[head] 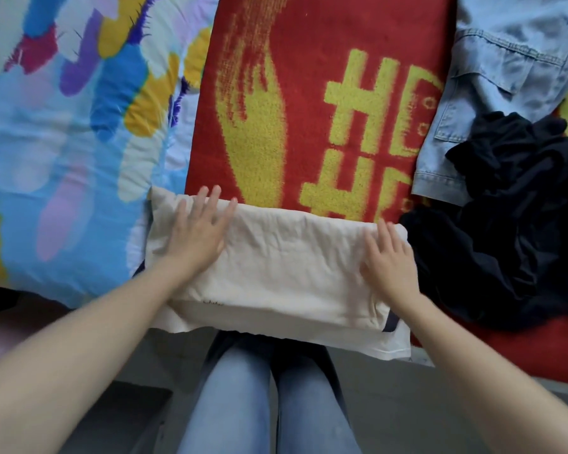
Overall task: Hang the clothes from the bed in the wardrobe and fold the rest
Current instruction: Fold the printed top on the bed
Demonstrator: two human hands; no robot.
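Cream cotton garment (276, 273), folded into a band at the bed's near edge on the red and yellow blanket (309, 77). Left hand (194, 234) and right hand (391, 267) lie flat on its ends, fingers spread, likely smoothing the fold. Black clothing (505, 224) and denim garment (492, 77) lie right, unfolded. Patterned quilt (63, 126) left. Wardrobe out of view; garment type unclear.

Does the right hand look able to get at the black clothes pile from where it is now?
Probably yes. The right hand rests flat on the cream garment at its right end, and the black clothes pile lies just beside it on the red blanket, nothing between them.
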